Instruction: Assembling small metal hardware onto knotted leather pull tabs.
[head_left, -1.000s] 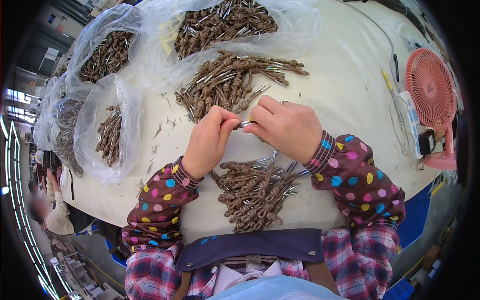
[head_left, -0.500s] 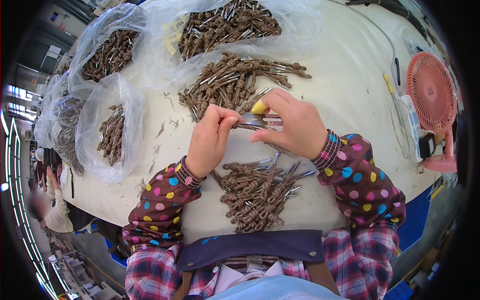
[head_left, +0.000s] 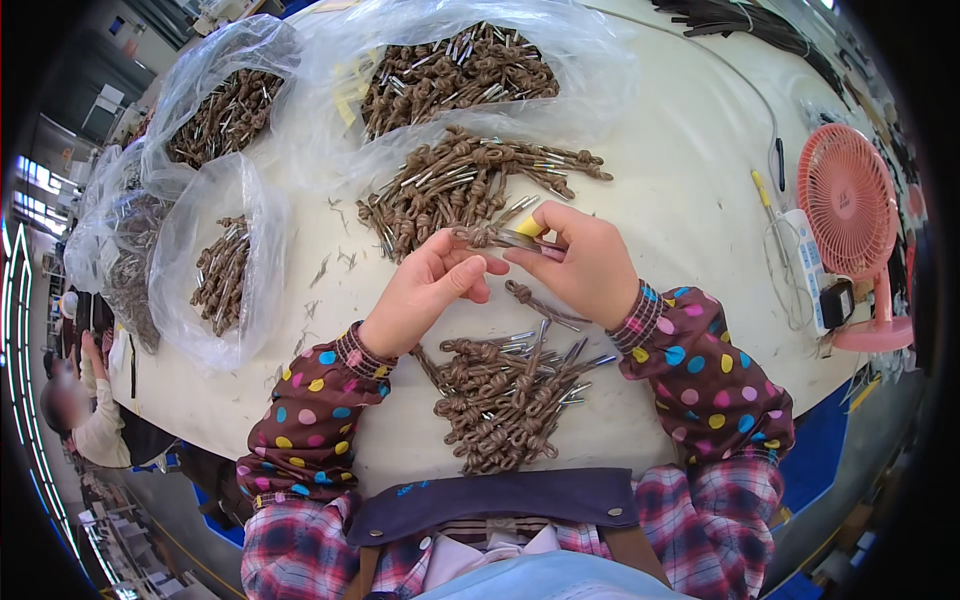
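Over the white table, my right hand (head_left: 590,262) is closed round small metal thread snips (head_left: 522,240), mostly hidden by the fingers. Something yellow shows at its index finger. A brown knotted cord (head_left: 478,236) lies along the blades, its knot by the index finger of my left hand (head_left: 430,290). That left hand has thumb and fingers apart. Below the right hand is another knotted cord (head_left: 540,303); whether it hangs or lies on the table I cannot tell. Nearer me lies a pile of knotted cords (head_left: 495,400) with metal tips; a larger heap (head_left: 450,185) lies beyond my hands.
Clear plastic bags (head_left: 215,290) of similar cords stand at the left and back. On the right are a pink fan (head_left: 848,200), a white power strip (head_left: 803,262) and a yellow-handled tool (head_left: 762,190). Dark strips (head_left: 735,18) lie far right. Another person (head_left: 100,420) is at the left.
My left hand has loosened its pinch on the cord and shifted slightly down, its fingers spreading. The cord's knot now sits beside the right hand's snips.
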